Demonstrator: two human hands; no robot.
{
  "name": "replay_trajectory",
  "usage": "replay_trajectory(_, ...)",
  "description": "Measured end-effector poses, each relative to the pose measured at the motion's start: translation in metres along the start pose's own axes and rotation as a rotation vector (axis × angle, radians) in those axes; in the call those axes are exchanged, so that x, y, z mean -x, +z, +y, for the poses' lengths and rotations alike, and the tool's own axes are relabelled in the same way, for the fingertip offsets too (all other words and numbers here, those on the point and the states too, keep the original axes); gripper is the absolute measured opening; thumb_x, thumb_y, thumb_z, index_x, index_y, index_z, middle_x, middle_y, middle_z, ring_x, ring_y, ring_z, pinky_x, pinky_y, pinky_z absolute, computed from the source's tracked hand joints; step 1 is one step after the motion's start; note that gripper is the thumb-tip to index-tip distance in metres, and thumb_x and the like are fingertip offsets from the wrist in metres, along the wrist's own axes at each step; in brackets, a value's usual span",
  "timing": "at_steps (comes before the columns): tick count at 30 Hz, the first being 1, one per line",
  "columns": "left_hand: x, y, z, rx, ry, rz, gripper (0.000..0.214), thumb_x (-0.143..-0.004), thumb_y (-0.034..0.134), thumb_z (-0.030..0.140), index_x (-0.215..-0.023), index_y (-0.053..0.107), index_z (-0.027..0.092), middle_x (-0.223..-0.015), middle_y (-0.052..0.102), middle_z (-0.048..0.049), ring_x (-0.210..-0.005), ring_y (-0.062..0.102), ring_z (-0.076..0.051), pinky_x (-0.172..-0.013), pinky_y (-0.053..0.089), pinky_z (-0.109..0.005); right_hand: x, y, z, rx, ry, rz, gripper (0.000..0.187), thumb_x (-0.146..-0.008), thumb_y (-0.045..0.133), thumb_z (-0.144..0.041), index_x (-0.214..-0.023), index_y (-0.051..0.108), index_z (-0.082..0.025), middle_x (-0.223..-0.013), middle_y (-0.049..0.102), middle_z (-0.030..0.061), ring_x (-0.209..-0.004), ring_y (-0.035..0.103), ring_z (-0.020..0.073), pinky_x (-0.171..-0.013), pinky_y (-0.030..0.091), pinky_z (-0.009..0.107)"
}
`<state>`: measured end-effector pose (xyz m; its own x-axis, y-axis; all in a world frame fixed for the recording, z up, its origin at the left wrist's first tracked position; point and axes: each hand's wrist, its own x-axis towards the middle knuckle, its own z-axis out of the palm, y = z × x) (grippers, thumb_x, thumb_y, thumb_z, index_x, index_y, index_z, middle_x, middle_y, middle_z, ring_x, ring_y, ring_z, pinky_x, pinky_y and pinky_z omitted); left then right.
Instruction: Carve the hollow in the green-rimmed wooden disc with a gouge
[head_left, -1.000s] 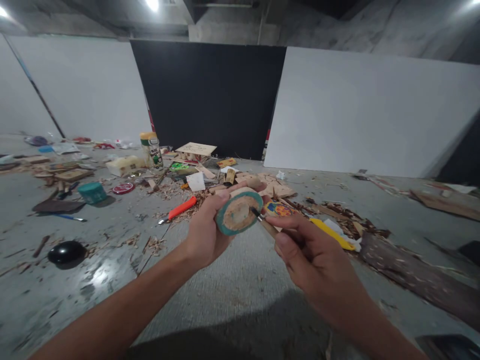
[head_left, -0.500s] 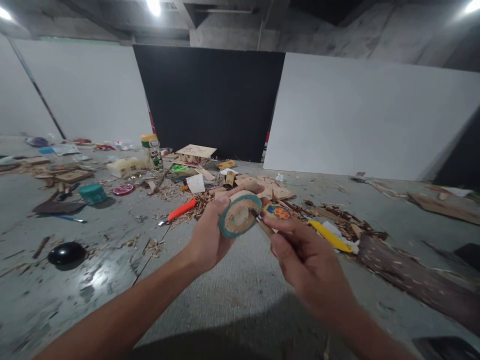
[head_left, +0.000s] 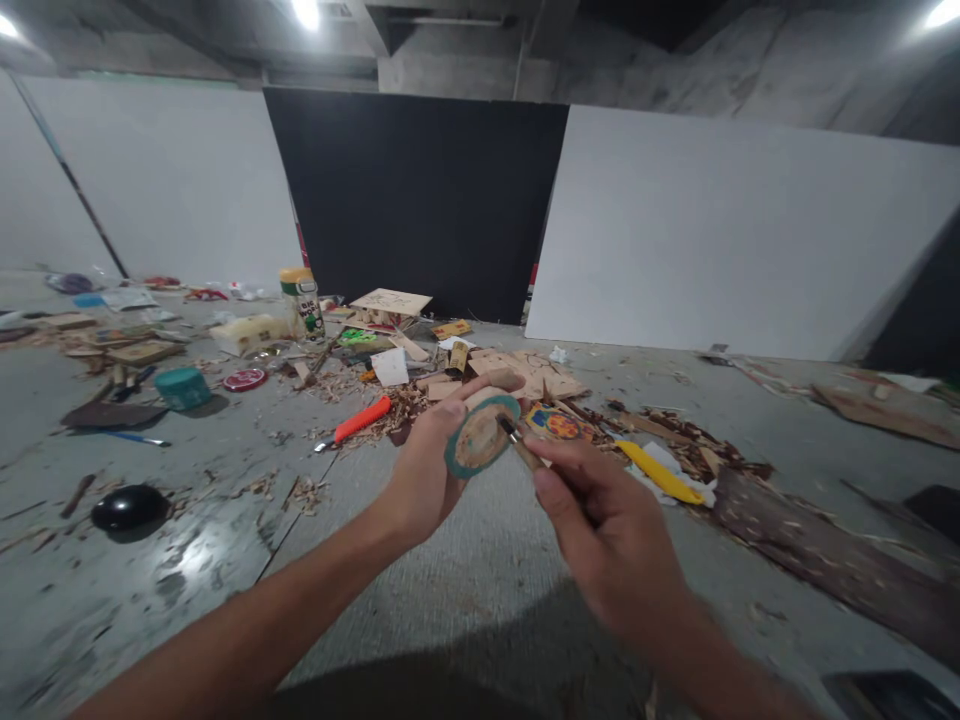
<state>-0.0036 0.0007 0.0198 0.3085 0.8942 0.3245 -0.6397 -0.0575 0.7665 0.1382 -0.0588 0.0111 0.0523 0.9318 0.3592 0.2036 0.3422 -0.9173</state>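
Currently the left hand point(head_left: 426, 468) grips the disc point(head_left: 471, 446), teal at its rim and wood-coloured inside, holding it tilted above the floor point(head_left: 450, 610) at the middle of the scene. Closed around the brush point(head_left: 525, 452), the right hand point(head_left: 611, 535) brings its dark tip to the disc's right side; whether they touch, I cannot tell. Left of the hands lie an orange cutter point(head_left: 364, 419) and, farther left, a teal jar point(head_left: 182, 389). A bottle point(head_left: 302, 308) stands at the far left, near the black panel point(head_left: 420, 200).
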Motion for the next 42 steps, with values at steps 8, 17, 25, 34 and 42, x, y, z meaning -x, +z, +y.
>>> replay_trajectory(8,-0.002,0.002,0.007,0.006,-0.031,0.005,0.043,-0.081,0.050,0.033,-0.114,0.068,0.012,-0.109,0.073,-0.0130,-0.112,0.063,-0.031,-0.094,0.052,-0.043,-0.007,-0.011,-0.016,-0.604,0.540,-0.223,0.026,-0.080,0.074,-0.043,-0.099,0.065,-0.028,-0.053,0.043,-0.0123,-0.032,0.011,0.0005,-0.027,0.017,0.012)
replay_trajectory(17,0.007,0.016,0.038,0.043,-0.109,0.033,0.042,-0.079,0.045,0.035,-0.100,0.071,0.010,-0.099,0.072,-0.0163,-0.099,0.068,-0.034,-0.083,0.055,-0.048,0.006,-0.020,-0.024,-0.320,0.285,-0.227,0.023,-0.089,0.067,-0.047,-0.107,0.068,-0.031,-0.059,0.044,-0.0088,-0.041,0.027,0.0022,-0.037,0.024,0.012)
replay_trajectory(25,0.008,0.013,0.038,0.021,-0.071,-0.069,0.037,-0.081,0.045,0.033,-0.093,0.071,0.010,-0.095,0.072,-0.0157,-0.097,0.067,-0.032,-0.081,0.056,-0.044,0.007,-0.021,-0.022,-0.068,0.043,-0.180,0.019,-0.096,0.057,-0.038,-0.110,0.069,-0.035,-0.057,0.039,-0.0073,-0.042,0.028,0.0061,-0.036,0.023,0.015)
replay_trajectory(34,0.006,0.004,0.040,0.028,-0.157,-0.196,0.037,-0.079,0.046,0.031,-0.093,0.070,0.008,-0.101,0.071,-0.0192,-0.092,0.067,-0.031,-0.074,0.056,-0.041,-0.001,-0.024,-0.034,0.408,-0.360,-0.005,0.023,-0.088,0.061,-0.022,-0.102,0.077,-0.030,-0.090,0.080,-0.0003,-0.069,0.073,0.0123,-0.061,0.058,0.018)
replay_trajectory(42,0.003,-0.004,0.038,-0.121,-0.206,-0.270,0.043,-0.092,0.044,0.044,-0.110,0.068,0.013,-0.101,0.071,-0.0159,-0.089,0.067,-0.026,-0.073,0.053,-0.036,-0.002,-0.027,-0.024,0.632,-0.595,0.021,0.027,-0.089,0.057,-0.013,-0.107,0.077,-0.019,-0.094,0.080,0.0080,-0.072,0.076,0.0184,-0.056,0.059,0.024)
